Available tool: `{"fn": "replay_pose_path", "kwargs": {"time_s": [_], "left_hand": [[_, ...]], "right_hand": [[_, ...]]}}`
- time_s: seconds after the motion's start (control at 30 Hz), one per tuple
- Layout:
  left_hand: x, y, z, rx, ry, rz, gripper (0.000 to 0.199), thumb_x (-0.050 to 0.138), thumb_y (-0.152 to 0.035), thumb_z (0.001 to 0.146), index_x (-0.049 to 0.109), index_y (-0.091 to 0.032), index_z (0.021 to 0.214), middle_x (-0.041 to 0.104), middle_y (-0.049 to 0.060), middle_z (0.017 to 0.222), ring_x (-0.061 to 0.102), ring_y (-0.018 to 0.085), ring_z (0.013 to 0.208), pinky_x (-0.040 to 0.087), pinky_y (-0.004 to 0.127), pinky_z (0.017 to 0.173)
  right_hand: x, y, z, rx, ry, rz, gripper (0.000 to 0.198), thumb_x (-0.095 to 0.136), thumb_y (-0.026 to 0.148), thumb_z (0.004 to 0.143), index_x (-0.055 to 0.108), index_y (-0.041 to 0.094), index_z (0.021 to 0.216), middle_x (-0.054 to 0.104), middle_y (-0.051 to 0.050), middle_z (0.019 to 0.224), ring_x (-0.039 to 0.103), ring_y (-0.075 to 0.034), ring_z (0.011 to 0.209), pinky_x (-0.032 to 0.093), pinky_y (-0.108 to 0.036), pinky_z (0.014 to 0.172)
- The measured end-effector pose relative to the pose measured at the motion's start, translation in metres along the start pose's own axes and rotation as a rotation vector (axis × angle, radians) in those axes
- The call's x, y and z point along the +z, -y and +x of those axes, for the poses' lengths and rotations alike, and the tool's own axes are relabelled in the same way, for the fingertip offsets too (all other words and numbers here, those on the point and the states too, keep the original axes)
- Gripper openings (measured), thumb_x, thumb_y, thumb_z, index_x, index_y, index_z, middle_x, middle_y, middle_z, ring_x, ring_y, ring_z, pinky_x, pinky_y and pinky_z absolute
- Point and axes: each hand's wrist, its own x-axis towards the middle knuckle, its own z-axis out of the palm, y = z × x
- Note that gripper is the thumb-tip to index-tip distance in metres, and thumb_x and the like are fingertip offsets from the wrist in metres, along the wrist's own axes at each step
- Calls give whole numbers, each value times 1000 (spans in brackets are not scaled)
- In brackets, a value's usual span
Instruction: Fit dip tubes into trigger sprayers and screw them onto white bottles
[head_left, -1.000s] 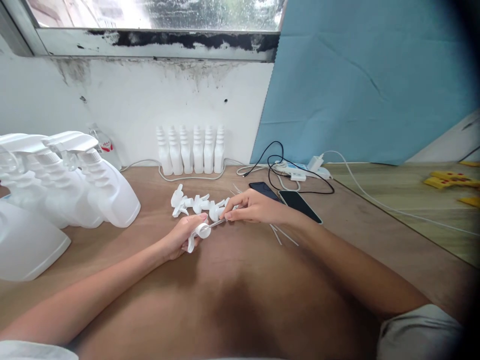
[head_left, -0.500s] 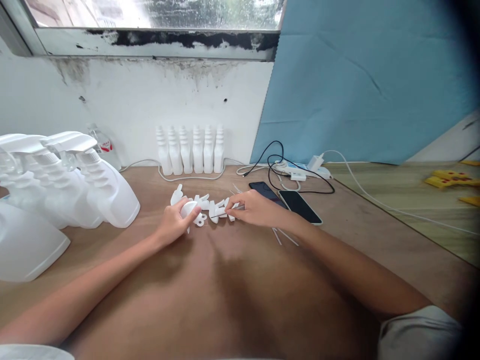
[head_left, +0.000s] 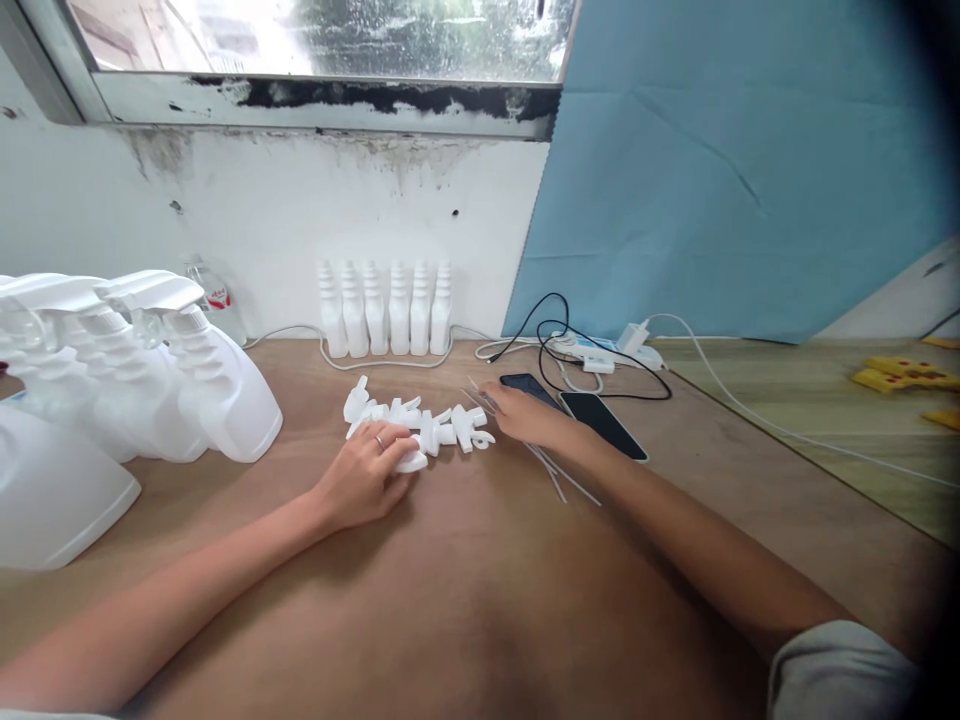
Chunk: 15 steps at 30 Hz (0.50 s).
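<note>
Left hand (head_left: 367, 468): fingers partly curled, with a white spray head (head_left: 412, 461) between index finger and thumb, sticking out at the hand's 3 o'clock, low over the table (head_left: 465, 570). How firm the grip is, can't tell. Loose heads (head_left: 466, 428) lie in a jumbled row from that hand's 12 round to its 2, nearest ones just beside or touching it. Right hand (head_left: 521, 412): fingers nearly together, fingertips at the upper ends of the thin tubes (head_left: 574, 481); can't tell whether they pinch one. Tubes pass under the hand, lower ends out at its 5. Dark phone (head_left: 531, 385) at its 1, pale-edged phone (head_left: 602, 425) at its 3 to 4, power strip (head_left: 592, 350) at its 2. Small bottles (head_left: 398, 310), six upright, at the left hand's 12; big bottles (head_left: 214, 385) at its 9 to 10.
</note>
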Motion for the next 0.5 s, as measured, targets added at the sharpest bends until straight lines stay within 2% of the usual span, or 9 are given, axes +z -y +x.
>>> {"fn": "replay_pose_path", "kwargs": {"time_s": [0.13, 0.23, 0.3, 0.4, 0.5], "left_hand": [[3, -5, -2, 29, 87, 71, 24, 52, -25, 87, 59, -17, 109, 62, 15, 114, 53, 30, 105, 37, 43, 88], [2, -4, -4, 14, 127, 59, 37, 59, -41, 85, 58, -16, 112, 61, 16, 117, 53, 31, 104, 37, 44, 88], [0, -3, -6, 10, 139, 54, 43, 61, -45, 84, 57, -17, 116, 60, 17, 119, 53, 31, 105, 38, 44, 89], [-9, -6, -10, 17, 102, 115, 36, 57, -39, 88, 57, -18, 117, 61, 16, 120, 54, 30, 108, 39, 44, 91], [-32, -15, -19, 55, 3, 250, 28, 54, -26, 89, 56, -20, 116, 63, 13, 117, 55, 29, 109, 40, 43, 93]], "right_hand": [[0, -8, 3, -88, 67, 51, 48, 46, 2, 78, 55, 14, 124, 64, -13, 118, 61, -23, 106, 43, -27, 88], [3, -13, 5, -150, 82, 85, 50, 50, 4, 76, 57, 15, 124, 62, -12, 122, 58, -23, 113, 42, -28, 94], [4, -16, 7, -172, 82, 98, 51, 53, 5, 74, 59, 13, 123, 62, -13, 121, 57, -25, 112, 42, -30, 95], [3, -17, 8, -202, 92, 112, 49, 56, 7, 72, 62, 11, 120, 64, -13, 113, 59, -25, 104, 43, -31, 91], [-1, -15, 8, -246, 118, 130, 43, 57, 11, 73, 66, 12, 115, 67, -10, 103, 58, -23, 98, 43, -30, 88]]}}
